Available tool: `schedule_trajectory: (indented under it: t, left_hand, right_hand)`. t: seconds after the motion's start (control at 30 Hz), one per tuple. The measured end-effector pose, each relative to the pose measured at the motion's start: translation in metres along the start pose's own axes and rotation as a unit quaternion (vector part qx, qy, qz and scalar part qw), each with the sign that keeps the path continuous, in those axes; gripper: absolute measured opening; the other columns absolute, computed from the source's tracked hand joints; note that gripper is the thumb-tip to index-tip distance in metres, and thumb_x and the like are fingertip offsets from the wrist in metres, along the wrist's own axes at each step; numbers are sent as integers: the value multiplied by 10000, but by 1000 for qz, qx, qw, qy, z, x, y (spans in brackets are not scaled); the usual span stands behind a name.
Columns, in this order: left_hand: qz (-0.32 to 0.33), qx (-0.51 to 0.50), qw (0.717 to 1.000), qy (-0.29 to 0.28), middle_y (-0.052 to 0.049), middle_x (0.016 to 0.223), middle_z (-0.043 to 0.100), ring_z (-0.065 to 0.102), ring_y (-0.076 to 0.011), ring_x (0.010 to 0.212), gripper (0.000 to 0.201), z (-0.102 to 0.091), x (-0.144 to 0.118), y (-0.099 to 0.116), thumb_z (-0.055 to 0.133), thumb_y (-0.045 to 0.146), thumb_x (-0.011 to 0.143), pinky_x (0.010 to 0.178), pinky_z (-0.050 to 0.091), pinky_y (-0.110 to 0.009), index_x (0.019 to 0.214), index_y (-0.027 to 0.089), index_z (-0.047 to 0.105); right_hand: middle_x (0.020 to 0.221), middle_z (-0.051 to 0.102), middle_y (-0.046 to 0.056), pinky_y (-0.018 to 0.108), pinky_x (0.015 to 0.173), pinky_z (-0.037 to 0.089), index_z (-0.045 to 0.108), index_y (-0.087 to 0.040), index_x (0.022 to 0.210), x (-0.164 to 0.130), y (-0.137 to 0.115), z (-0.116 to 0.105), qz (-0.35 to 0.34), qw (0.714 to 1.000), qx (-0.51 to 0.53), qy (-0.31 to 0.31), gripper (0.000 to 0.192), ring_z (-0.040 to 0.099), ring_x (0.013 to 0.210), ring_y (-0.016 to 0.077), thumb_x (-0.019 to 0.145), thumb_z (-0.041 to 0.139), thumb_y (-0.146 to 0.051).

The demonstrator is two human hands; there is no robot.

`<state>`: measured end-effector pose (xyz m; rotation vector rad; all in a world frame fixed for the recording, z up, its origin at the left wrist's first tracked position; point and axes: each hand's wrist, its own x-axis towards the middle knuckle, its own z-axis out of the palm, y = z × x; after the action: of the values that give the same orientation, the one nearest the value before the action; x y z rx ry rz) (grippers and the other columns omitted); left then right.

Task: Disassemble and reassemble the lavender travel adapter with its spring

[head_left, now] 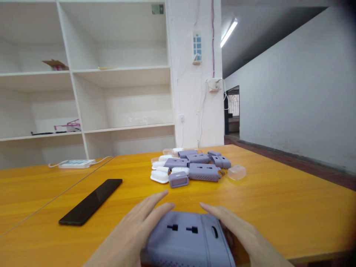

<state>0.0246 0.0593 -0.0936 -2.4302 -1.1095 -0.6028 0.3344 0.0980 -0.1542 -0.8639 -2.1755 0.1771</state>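
A purple-grey plastic box (182, 239) with T-shaped slots in its top and small vent holes along its near edge lies in front of me, cut off by the bottom of the view. My left hand (144, 218) rests along its left side, thumb against the top edge and fingers reaching forward. My right hand (236, 226) curves round the right side, its lower fingers hidden behind the box. Between them the two hands hold the box. Beyond it, a similar slotted purple-grey box (204, 172) sits in a group of loose parts.
White rounded plastic parts (160, 177), a small purple-grey open frame (178, 180) and a clear cap (237, 172) lie farther back. A flat black device (91, 202) is at left, with a white power strip (77, 163) behind it. White shelves (125, 69) stand beyond the wooden table (278, 207).
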Motion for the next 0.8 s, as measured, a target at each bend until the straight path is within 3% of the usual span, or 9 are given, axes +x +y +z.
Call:
schedule_trajectory:
  t: [0.17,0.37,0.53,0.67,0.8]
  left_hand:
    - [-29,-104,994,-30,-101,1374,672,682,-233,1222,751,14,-3,2,875,329,744,985,576,-277,1407,254,528]
    - [-40,-127,991,-23,-83,1366,673,686,-236,1210,771,17,-2,4,878,300,741,992,577,-273,1428,294,529]
    - [-28,-118,992,-21,-100,1365,673,679,-238,1222,762,17,-4,4,877,324,745,990,575,-273,1425,267,537]
    - [-38,-111,992,-37,-110,1357,674,675,-236,1229,733,20,0,4,868,333,758,995,569,-289,1412,250,546]
    - [-45,-133,989,-36,-95,1341,681,685,-230,1209,748,25,0,6,876,293,740,1000,570,-289,1409,269,543]
  right_hand:
    - [1401,661,78,361,1055,548,556,-295,1469,-1,-2,-2,-1,1000,-4,-1,799,655,1243,333,745,854,-452]
    - [1345,697,78,331,1021,566,540,-291,1481,7,-7,-9,-23,999,11,-19,825,685,1199,315,737,867,-429]
    - [1281,730,85,309,944,605,538,-271,1484,14,5,-1,-54,997,44,-45,865,720,1128,313,711,861,-487]
    - [1296,724,93,313,947,602,545,-258,1480,13,14,6,-53,997,48,-42,857,712,1145,321,714,854,-489]
    - [1327,710,81,335,992,584,575,-276,1455,12,4,-1,-33,998,43,-33,799,685,1196,326,720,856,-417]
